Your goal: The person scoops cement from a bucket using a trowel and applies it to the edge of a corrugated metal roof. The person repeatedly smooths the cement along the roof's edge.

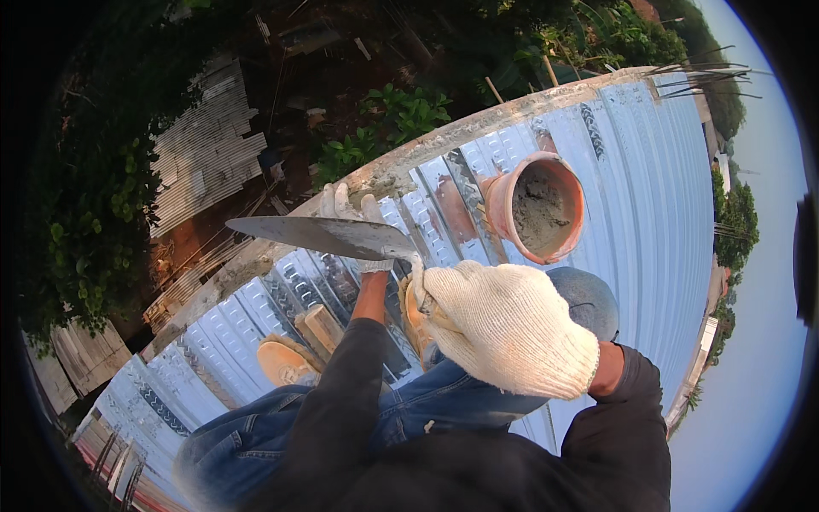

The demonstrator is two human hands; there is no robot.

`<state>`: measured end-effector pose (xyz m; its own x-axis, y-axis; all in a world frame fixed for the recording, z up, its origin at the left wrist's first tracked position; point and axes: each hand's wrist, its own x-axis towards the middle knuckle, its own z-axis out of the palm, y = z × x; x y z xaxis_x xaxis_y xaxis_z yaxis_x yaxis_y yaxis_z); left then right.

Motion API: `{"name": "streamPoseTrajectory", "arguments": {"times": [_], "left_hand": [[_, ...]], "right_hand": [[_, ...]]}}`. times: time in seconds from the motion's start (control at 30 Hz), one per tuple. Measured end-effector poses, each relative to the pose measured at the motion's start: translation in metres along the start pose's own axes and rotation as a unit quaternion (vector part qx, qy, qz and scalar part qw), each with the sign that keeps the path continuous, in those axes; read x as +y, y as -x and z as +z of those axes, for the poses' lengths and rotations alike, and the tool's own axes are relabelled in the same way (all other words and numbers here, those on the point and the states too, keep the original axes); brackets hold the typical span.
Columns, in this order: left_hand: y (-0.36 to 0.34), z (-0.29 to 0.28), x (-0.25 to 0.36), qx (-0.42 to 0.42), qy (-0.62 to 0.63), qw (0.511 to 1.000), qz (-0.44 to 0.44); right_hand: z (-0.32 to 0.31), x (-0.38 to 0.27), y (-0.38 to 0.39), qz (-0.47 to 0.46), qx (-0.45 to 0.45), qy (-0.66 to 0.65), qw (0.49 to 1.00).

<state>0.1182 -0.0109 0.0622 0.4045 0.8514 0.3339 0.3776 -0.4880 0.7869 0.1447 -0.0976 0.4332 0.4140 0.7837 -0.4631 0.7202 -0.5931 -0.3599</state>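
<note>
My right hand [508, 328], in a cream knitted glove, is closed on the handle of a steel trowel [316, 236]. The blade points left across my left hand [345, 200], also gloved, whose spread fingertips touch the mortar-covered edge [392, 179]; the blade hides much of that hand. A round orange bucket [570, 207] holding grey mortar [537, 218] rests on light blue ribbed metal sheeting [640, 196] to the right of the trowel.
I crouch on the sheeting, with wooden pieces [320, 328] between my feet. Beyond the curved edge is a drop to trees [375, 119] and rusty corrugated roofing [205, 145]. Thin bars [699, 85] stick out at the far right corner.
</note>
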Motion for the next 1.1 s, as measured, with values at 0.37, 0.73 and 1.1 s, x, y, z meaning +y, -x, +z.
{"name": "streamPoseTrajectory", "arguments": {"times": [0.37, 0.73, 1.1], "left_hand": [[-0.013, -0.089, 0.057, -0.3, -0.128, 0.944, -0.054], [-0.183, -0.35, 0.198, -0.506, -0.223, 0.833, -0.028], [-0.083, -0.701, 0.305, -0.336, -0.372, 0.776, -0.382]], "right_hand": [[-0.004, -0.025, -0.025, -0.005, 0.047, -0.324, 0.945], [-0.023, -0.022, 0.04, 0.275, 0.26, -0.606, 0.699], [-0.187, 0.091, 0.258, 0.412, 0.246, -0.672, 0.564]]}}
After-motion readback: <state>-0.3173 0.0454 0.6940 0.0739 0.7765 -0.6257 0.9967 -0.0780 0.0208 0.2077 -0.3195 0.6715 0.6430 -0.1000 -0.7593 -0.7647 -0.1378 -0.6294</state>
